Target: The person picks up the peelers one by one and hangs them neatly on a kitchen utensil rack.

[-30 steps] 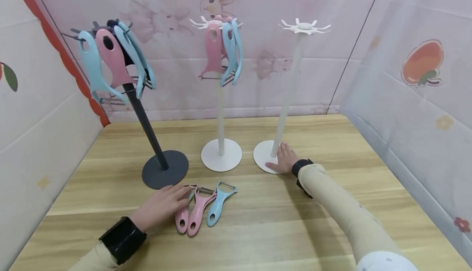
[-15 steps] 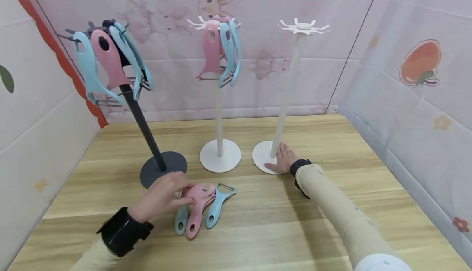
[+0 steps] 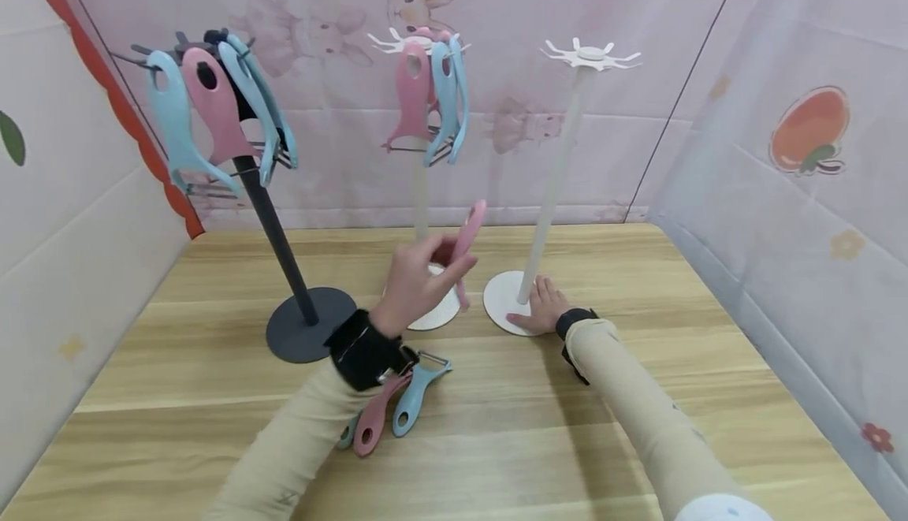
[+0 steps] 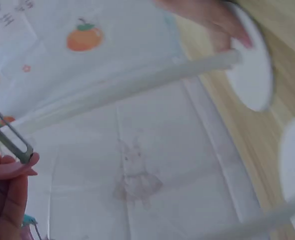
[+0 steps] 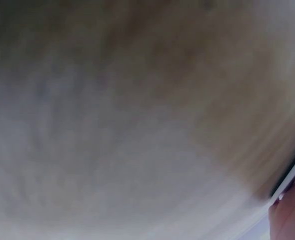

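A pink peeler (image 3: 470, 231) is pinched between the thumb and fingers of my left hand (image 3: 418, 278), raised in front of the middle white stand (image 3: 421, 190). Its handle end points up in the head view; the left wrist view shows its metal blade (image 4: 10, 137). My right hand (image 3: 545, 308) rests with extended fingers on the round base (image 3: 502, 300) of the right white stand (image 3: 556, 166), beside its pole. On the table lie another pink peeler (image 3: 372, 425), a blue peeler (image 3: 414, 401) and a grey-green peeler (image 3: 347, 434), partly hidden by my left arm.
Several blue and pink peelers hang from the dark stand (image 3: 273, 229) at left. Pink peelers (image 3: 413, 95) and blue peelers (image 3: 444, 95) hang on the middle stand. The right stand's white hook top (image 3: 590, 54) bears no peelers. Printed cloth (image 3: 525, 182) closes off the back and sides.
My left hand has picked up a pink peeler from the pile and carried it up and right, toward the right stand. My right hand has stayed on the base.
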The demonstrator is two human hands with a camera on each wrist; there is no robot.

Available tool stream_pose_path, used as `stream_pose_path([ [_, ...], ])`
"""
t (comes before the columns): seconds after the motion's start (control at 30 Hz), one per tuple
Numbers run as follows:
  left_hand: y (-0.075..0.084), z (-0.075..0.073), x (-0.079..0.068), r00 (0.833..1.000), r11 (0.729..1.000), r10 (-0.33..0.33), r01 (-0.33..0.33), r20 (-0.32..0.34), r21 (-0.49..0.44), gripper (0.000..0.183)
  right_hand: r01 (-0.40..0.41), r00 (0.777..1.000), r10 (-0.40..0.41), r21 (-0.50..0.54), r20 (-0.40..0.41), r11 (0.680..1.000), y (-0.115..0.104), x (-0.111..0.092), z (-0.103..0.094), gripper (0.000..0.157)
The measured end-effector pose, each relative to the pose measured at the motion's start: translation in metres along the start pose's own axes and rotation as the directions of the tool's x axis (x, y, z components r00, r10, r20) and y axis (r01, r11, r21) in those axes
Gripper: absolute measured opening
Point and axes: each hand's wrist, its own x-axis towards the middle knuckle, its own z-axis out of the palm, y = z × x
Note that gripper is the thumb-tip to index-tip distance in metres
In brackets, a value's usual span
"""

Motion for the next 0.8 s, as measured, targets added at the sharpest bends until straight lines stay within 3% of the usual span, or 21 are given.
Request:
stream_pose_path([
  [0.2, 0.008, 0.025, 0.047, 0.989, 0.992, -0.012, -0.007, -0.147, -0.127, 0.019, -0.014, 1.000, 0.014, 0.031, -0.001, 0.999, 0.003, 0.000, 0.002, 0.098],
  [0.37, 0.015, 0.036, 0.084, 0.980, 0.988, -0.052, 0.022, -0.194, -0.153, 0.017, -0.024, 1.000, 0.024, 0.028, -0.011, 0.999, 0.005, 0.000, 0.004, 0.097],
  [0.57, 0.030, 0.048, 0.117, 0.981, 0.995, -0.066, 0.051, -0.183, -0.087, 0.021, -0.024, 1.000, 0.024, 0.014, -0.016, 1.000, 0.006, -0.001, 0.003, 0.097],
  [0.8, 0.043, 0.066, 0.142, 0.982, 0.996, -0.053, 0.066, -0.181, 0.065, 0.028, 0.007, 0.996, -0.008, -0.009, -0.085, 1.000, 0.003, -0.002, 0.004, 0.092],
])
